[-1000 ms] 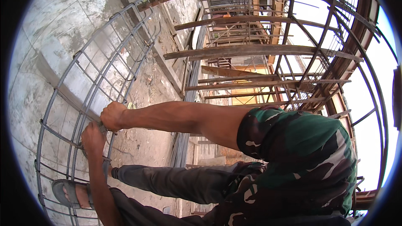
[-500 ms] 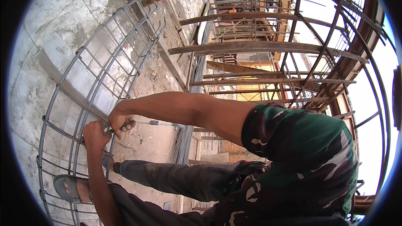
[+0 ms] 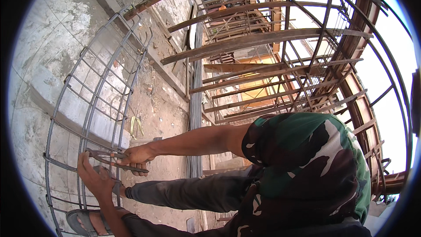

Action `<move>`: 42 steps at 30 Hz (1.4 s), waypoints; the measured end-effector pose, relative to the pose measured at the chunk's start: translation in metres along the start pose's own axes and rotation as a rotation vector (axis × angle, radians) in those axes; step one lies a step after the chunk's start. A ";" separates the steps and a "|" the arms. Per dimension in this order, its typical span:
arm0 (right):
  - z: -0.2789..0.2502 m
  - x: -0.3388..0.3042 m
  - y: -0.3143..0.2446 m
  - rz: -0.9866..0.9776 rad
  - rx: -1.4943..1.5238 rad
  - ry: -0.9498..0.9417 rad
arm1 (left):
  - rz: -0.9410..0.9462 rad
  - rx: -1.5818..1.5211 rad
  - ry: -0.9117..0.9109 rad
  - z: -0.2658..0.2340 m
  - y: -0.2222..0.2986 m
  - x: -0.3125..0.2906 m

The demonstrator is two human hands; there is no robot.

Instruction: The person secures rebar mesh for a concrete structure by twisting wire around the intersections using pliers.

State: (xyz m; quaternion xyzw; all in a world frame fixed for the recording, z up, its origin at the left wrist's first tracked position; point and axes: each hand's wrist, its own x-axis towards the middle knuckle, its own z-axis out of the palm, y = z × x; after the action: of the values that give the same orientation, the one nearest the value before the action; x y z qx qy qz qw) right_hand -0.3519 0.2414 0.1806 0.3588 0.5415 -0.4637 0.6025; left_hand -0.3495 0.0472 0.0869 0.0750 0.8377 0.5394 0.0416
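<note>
A cage of steel reinforcing bars (image 3: 90, 105) runs along the left side. My right hand (image 3: 135, 159) is closed on the handles of dark metal pincers (image 3: 101, 153), which stand apart. The pincer head lies over the cage's long bars, beside the fingers of my left hand (image 3: 95, 179). That hand is at the bars, one finger stretched toward the tool's head and apart from the others. Part of its fingers is shaded; no tie wire can be made out. Below it, my sandalled foot (image 3: 83, 222) is next to the cage.
Long grey bars (image 3: 196, 83) lie bundled beyond the cage. Wooden beams (image 3: 267, 38) and scaffold poles fill the upper right. A concrete strip (image 3: 72, 105) passes under the cage. A metal-ended rod (image 3: 151, 140) lies on the dirt by my right forearm.
The view has shifted. My hands have come apart: the right has drawn back along the pincer handles, and the left has loosened, with its fingers now raised beside the tool's head.
</note>
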 end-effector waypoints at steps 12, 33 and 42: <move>0.041 0.021 0.006 -0.315 0.455 -0.275 | -0.865 -1.599 -0.101 0.027 -0.044 -0.025; 0.092 0.059 0.046 -0.683 0.226 0.541 | -0.460 -0.210 0.114 -0.006 -0.008 -0.009; 0.072 0.067 0.066 -0.570 -0.391 0.537 | -0.677 -0.165 0.625 -0.071 -0.061 -0.013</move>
State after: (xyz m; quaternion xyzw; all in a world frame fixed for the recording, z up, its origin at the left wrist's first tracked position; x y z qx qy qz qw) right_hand -0.2672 0.1830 0.1210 0.1820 0.8341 -0.3903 0.3448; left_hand -0.3522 -0.0430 0.0609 -0.3724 0.7416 0.5570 -0.0333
